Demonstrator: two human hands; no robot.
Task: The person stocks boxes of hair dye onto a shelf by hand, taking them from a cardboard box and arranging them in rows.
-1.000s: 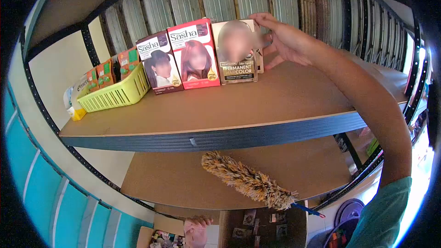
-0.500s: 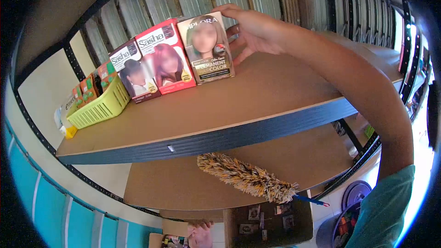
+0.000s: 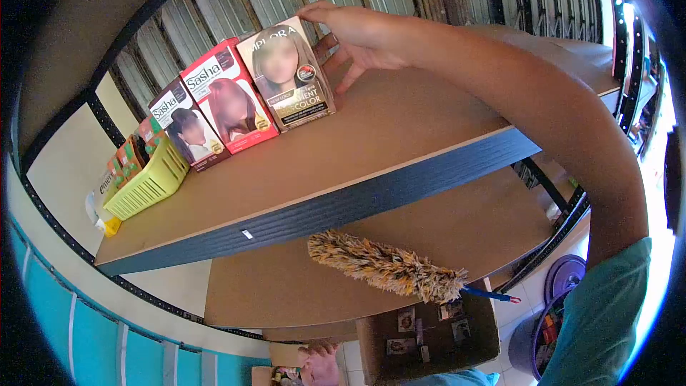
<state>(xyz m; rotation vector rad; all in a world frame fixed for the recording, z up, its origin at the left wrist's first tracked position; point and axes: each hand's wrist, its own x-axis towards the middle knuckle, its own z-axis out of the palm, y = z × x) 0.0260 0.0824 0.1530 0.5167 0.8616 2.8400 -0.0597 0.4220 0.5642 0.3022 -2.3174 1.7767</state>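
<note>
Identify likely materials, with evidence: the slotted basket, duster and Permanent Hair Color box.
Slotted basket: smooth plastic, probably, by its moulded slots.
Duster: matte fibre, perhaps synthetic, by its shaggy tufts.
Permanent Hair Color box: likely glossy cardboard, given glare and straight edges.

The hair color box is a beige and brown carton, taller than it is wide, standing upright on the shelf just to the left of the person's right hand. The hand's uppermost fingertips meet its top corner on that side, and the other fingers spread beside its narrow side panel. Its broad front faces the viewer, with pale lettering ending in "PLORA" above a long-haired portrait. A round dark-and-red badge sits on the half nearer the hand. Lower down, glare hides part of the "PERMANENT HAIR COLOR" wording above a dark text band.
</note>
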